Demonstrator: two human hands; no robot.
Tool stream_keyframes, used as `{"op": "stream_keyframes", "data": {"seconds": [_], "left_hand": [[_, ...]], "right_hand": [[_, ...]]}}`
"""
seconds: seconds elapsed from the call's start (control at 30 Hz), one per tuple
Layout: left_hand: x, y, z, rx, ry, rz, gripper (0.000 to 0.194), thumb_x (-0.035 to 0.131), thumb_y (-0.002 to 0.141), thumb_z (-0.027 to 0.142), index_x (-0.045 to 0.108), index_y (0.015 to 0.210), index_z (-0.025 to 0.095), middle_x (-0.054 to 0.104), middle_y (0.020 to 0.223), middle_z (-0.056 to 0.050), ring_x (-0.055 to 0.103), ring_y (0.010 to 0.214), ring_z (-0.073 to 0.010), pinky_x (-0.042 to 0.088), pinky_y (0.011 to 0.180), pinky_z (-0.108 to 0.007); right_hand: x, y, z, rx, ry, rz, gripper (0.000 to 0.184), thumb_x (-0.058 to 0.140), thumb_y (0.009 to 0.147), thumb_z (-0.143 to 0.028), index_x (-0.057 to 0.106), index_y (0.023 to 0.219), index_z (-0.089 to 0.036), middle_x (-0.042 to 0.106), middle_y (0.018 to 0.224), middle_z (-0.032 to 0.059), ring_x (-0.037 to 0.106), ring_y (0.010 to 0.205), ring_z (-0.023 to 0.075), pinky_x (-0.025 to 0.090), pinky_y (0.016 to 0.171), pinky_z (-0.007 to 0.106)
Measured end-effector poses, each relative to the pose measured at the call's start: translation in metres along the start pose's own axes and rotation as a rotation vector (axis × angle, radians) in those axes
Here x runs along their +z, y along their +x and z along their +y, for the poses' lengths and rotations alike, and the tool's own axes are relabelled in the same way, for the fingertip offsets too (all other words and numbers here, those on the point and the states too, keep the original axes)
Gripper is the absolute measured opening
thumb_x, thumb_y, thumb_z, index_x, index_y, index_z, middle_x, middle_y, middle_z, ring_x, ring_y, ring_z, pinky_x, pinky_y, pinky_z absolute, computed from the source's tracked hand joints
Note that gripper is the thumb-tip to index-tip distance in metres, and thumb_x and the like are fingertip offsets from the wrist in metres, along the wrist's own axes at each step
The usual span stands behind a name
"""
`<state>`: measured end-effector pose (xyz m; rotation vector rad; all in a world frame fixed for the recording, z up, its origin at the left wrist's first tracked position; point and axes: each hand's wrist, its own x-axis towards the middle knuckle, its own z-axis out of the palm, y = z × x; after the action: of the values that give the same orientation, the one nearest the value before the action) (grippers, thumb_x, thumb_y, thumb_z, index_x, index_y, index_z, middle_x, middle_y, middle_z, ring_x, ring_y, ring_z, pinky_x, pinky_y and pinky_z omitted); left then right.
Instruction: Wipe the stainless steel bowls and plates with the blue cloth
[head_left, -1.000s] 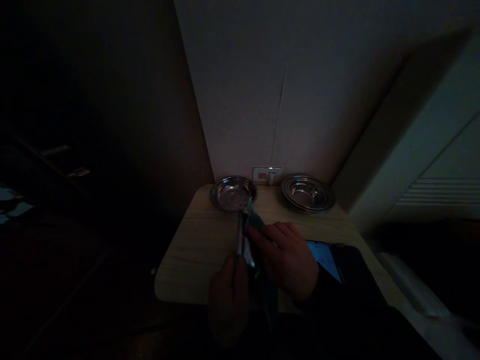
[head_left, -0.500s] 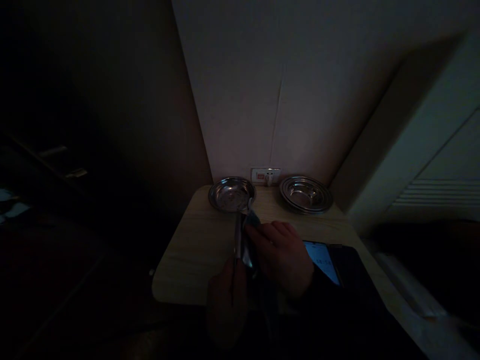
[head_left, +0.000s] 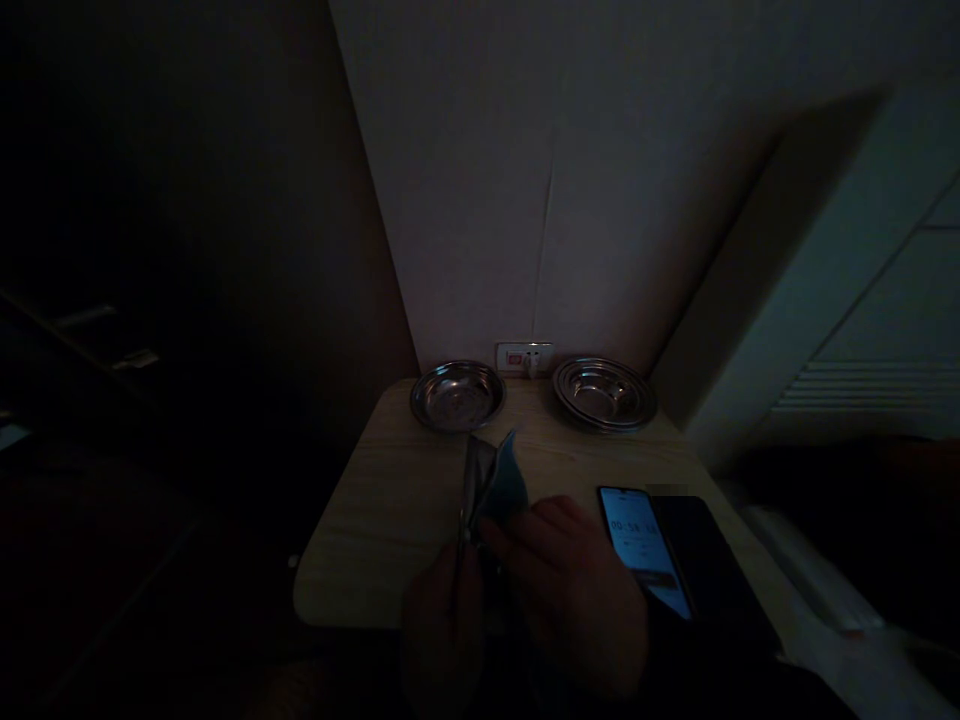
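In the dim light a thin bluish packet (head_left: 507, 487) with a greyish, shiny inner side stands between my hands, its two sides spread apart at the top. My left hand (head_left: 444, 620) is closed on its left edge, thumb and fingers pinching low down. My right hand (head_left: 574, 590) has its fingers bent against the bluish right side, the index finger reaching to the gap. What the packet contains is hidden in shadow. Both hands are above the front edge of a small wooden table (head_left: 367, 520).
A round metal dish (head_left: 459, 397) stands at the back left of the table, and stacked metal dishes (head_left: 604, 395) at the back right. Behind them is a wall socket (head_left: 524, 357) with a plug. A lit phone (head_left: 641, 545) lies on the right beside a dark case (head_left: 712, 560).
Both hands have come down and nearer to me with the packet. Its bluish side now stands farther from the other side. More of the phone shows beside my right hand.
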<state>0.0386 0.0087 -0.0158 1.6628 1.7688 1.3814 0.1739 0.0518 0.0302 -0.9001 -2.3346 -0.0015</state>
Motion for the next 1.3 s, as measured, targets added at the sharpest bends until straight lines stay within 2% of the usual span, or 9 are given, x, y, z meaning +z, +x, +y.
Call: {"op": "stream_keyframes", "data": {"seconds": [0.17,0.33,0.47,0.6,0.77,0.9,1.1,1.23,1.3], "left_hand": [[-0.001,0.002,0.004,-0.006,-0.005,-0.017,0.03,0.039,0.085,0.03,0.057,0.063,0.019,0.059,0.046,0.0,0.053,0.039,-0.0105,0.038,0.039,-0.018],[-0.004,0.004,0.003,0.001,-0.013,-0.051,0.032,0.038,0.085,0.033,0.056,0.062,0.02,0.061,0.05,-0.001,0.056,0.042,-0.0116,0.041,0.042,-0.018],[-0.002,0.002,-0.001,-0.028,0.011,-0.05,0.033,0.038,0.085,0.036,0.059,0.067,0.019,0.063,0.052,-0.003,0.058,0.045,-0.0134,0.043,0.044,-0.02],[-0.002,0.002,-0.004,-0.034,0.03,-0.017,0.034,0.038,0.085,0.037,0.059,0.065,0.019,0.064,0.054,-0.004,0.059,0.047,-0.014,0.043,0.046,-0.021],[-0.006,0.006,0.001,-0.056,0.005,-0.024,0.036,0.037,0.085,0.038,0.055,0.06,0.02,0.058,0.045,-0.001,0.052,0.038,-0.0119,0.037,0.038,-0.021],[-0.009,0.009,0.003,-0.075,-0.039,-0.041,0.034,0.037,0.084,0.038,0.059,0.064,0.019,0.062,0.051,-0.003,0.057,0.043,-0.0131,0.041,0.041,-0.02],[-0.007,0.002,-0.001,-0.103,-0.028,0.019,0.034,0.042,0.082,0.041,0.057,0.059,0.02,0.059,0.047,-0.002,0.055,0.042,-0.0138,0.042,0.042,-0.022],[-0.007,0.0,-0.004,-0.087,-0.036,-0.013,0.037,0.039,0.084,0.042,0.058,0.061,0.02,0.062,0.051,-0.003,0.057,0.045,-0.0138,0.043,0.044,-0.022],[-0.007,0.0,-0.004,-0.09,-0.021,-0.015,0.039,0.038,0.084,0.044,0.057,0.06,0.02,0.061,0.05,-0.003,0.055,0.043,-0.0132,0.041,0.042,-0.022]], "right_hand": [[0.002,0.003,0.008,0.083,-0.008,-0.005,0.029,0.047,0.083,-0.013,0.06,0.108,-0.014,0.061,0.083,0.0069,0.049,0.073,0.0188,0.035,0.064,0.033],[0.004,0.0,0.002,-0.051,-0.006,-0.002,0.027,0.048,0.087,-0.02,0.057,0.112,-0.014,0.061,0.079,0.0046,0.048,0.073,0.0189,0.034,0.068,0.035],[0.002,0.006,0.002,0.0,-0.069,-0.013,0.026,0.05,0.084,-0.017,0.058,0.109,-0.015,0.061,0.083,0.0058,0.048,0.075,0.0194,0.032,0.067,0.035],[0.0,0.011,0.001,-0.067,-0.041,-0.04,0.027,0.051,0.086,-0.021,0.057,0.111,-0.015,0.06,0.079,0.0037,0.048,0.074,0.0184,0.032,0.068,0.035],[0.0,0.014,-0.004,0.0,-0.115,-0.059,0.027,0.054,0.083,-0.018,0.058,0.109,-0.015,0.061,0.084,0.005,0.048,0.077,0.0195,0.031,0.067,0.035],[0.001,0.015,-0.007,-0.075,-0.059,-0.057,0.026,0.054,0.084,-0.022,0.059,0.108,-0.016,0.06,0.078,0.0029,0.048,0.073,0.0181,0.03,0.069,0.035],[-0.003,0.028,0.004,0.071,-0.094,-0.148,0.027,0.051,0.082,-0.016,0.06,0.107,-0.018,0.06,0.088,0.0056,0.051,0.079,0.0191,0.032,0.067,0.034],[-0.004,0.019,-0.003,-0.007,-0.003,-0.126,0.032,0.053,0.08,-0.017,0.058,0.112,-0.016,0.06,0.083,0.0047,0.05,0.077,0.0189,0.034,0.07,0.035],[-0.004,0.022,0.002,0.005,-0.002,-0.136,0.032,0.052,0.08,-0.016,0.059,0.111,-0.017,0.061,0.084,0.0052,0.051,0.078,0.0192,0.034,0.071,0.035]]}}
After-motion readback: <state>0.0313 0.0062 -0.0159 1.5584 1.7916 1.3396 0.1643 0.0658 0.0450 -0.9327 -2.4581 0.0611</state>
